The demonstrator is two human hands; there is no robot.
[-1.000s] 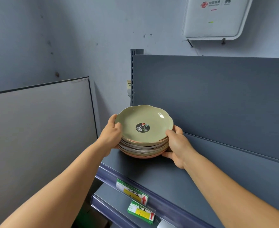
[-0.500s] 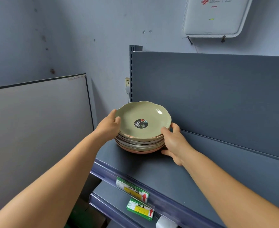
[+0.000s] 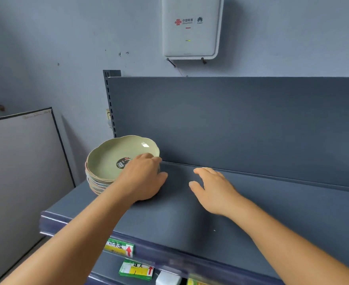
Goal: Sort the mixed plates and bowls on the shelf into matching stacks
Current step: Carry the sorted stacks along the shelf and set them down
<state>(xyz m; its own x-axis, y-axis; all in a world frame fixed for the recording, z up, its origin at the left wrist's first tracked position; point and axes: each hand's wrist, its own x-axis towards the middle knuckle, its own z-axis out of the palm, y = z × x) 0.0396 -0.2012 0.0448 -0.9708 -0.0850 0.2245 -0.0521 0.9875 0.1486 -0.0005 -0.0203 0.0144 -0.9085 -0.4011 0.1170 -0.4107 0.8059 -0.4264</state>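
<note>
Both hands have left the sides of the stack of plates (image 3: 99, 182), which half a second ago they flanked. Now the left hand (image 3: 143, 178) lies over the stack's right edge, its fingers curled over the rim of the green plate (image 3: 112, 159) on top and its thumb reaching down toward the shelf (image 3: 190, 219); it grips that rim. The right hand (image 3: 213, 189) hovers apart from the stack, above the bare shelf surface, its fingers loosely spread and holding nothing.

The stack sits at the far left end of the dark grey shelf, close to the back panel (image 3: 231, 120) and its perforated upright (image 3: 109, 99). A round dark sticker (image 3: 122, 163) marks the middle of the green plate (the left hand covers part of it). Below that plate, the rims of greyish and pinkish dishes show.

Around it: a white router box (image 3: 191, 27) hangs on the wall above, a pale board (image 3: 21, 171) leans at the left, and green-and-yellow price labels (image 3: 120, 246) with red arrows are fixed to the shelf's front edge and the one beneath.
</note>
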